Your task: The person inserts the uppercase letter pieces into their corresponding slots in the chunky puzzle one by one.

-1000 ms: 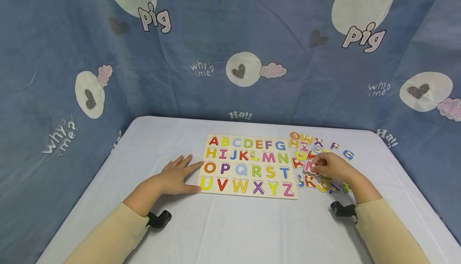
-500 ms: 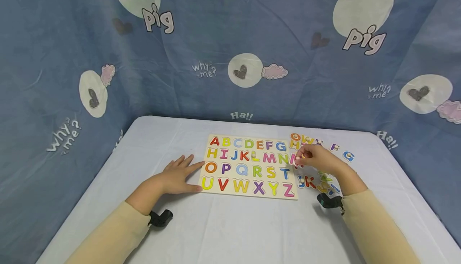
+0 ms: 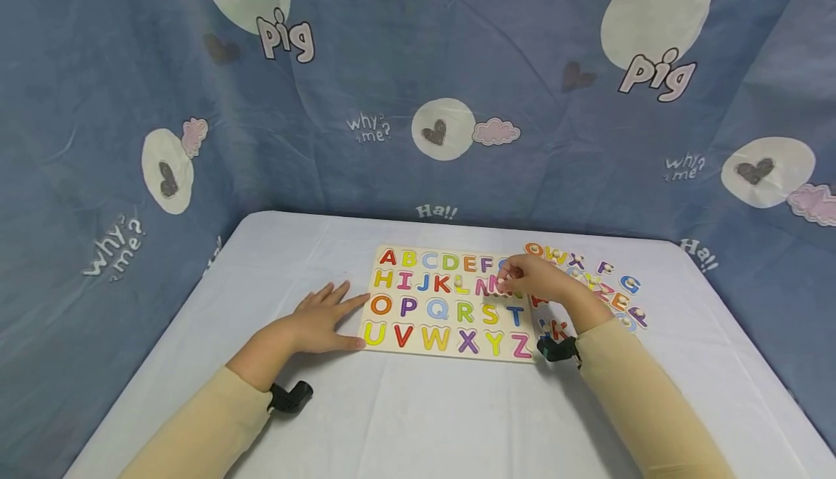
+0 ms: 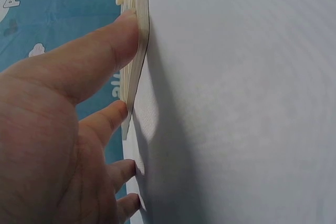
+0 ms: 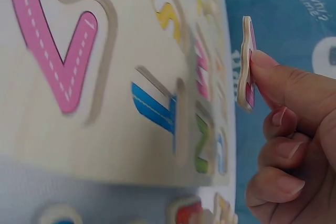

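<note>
A wooden alphabet puzzle board (image 3: 418, 326) lies on the white table, its letter recesses printed in colours. My left hand (image 3: 320, 321) rests beside its left edge with fingers spread; in the left wrist view the thumb (image 4: 113, 40) and one fingertip touch the board's edge. Between thumb and fingers, my right hand (image 3: 538, 279) pinches a pink letter M piece (image 3: 496, 285) above the board's second row, near the M recess. From the right wrist view that letter piece (image 5: 247, 66) is held edge-on, apart from the board. A yellow L piece (image 3: 461, 285) with a knob sits in its recess.
Loose letter pieces with knobs lie right of the board, among them an orange O (image 3: 533, 250), a blue G (image 3: 630, 284) and a red K (image 3: 559, 330). Some are hidden by the right arm. A blue printed curtain (image 3: 366, 167) hangs behind the table.
My right hand has carried the pink M from the loose pieces leftward over the board, uncovering pieces on the right. The left hand stays in place at the board's edge.
</note>
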The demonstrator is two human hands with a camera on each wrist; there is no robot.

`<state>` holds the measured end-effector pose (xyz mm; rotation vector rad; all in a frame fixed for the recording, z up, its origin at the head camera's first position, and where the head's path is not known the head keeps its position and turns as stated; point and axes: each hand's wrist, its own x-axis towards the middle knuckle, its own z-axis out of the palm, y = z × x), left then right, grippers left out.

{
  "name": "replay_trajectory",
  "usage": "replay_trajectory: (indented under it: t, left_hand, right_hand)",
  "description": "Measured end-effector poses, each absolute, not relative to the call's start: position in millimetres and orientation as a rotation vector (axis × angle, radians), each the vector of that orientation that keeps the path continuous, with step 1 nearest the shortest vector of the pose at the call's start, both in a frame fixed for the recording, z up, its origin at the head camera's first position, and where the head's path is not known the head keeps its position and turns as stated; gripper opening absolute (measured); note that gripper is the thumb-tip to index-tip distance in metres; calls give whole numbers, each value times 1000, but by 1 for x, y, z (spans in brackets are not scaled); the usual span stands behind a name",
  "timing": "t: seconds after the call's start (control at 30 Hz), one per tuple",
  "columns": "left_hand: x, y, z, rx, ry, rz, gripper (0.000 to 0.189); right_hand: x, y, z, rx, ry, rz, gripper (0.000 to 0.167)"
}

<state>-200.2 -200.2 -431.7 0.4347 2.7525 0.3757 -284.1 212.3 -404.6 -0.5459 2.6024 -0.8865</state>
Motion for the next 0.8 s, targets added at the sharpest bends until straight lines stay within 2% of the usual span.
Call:
replay_trajectory:
  t: [0.8]
  left_hand:
    - [-200, -201, -432, 440, 2748, 395, 91]
  right_hand:
    - [-302, 184, -425, -436, 2618, -795, 15]
